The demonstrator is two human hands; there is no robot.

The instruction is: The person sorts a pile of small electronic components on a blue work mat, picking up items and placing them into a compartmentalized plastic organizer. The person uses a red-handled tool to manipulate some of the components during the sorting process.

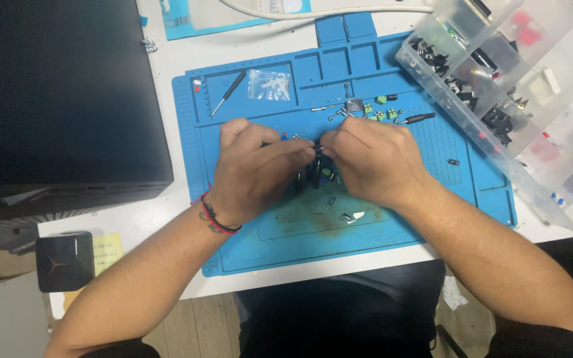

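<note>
Both my hands meet over the middle of a blue silicone work mat (247,245). My left hand (250,172) and my right hand (369,159) pinch a small dark electronic part (314,167) between their fingertips; black bits of it hang down below the fingers, and most of it is hidden. A red and black cord bracelet (215,219) circles my left wrist. Small loose components (347,216) lie on the mat just below my hands.
A clear compartment box (499,73) of electronic parts stands at the right. Green terminal blocks (382,111), a small screwdriver (228,93) and a plastic bag (270,85) lie on the mat's far side. A large black case (54,99) fills the left, a small black device (64,260) below it.
</note>
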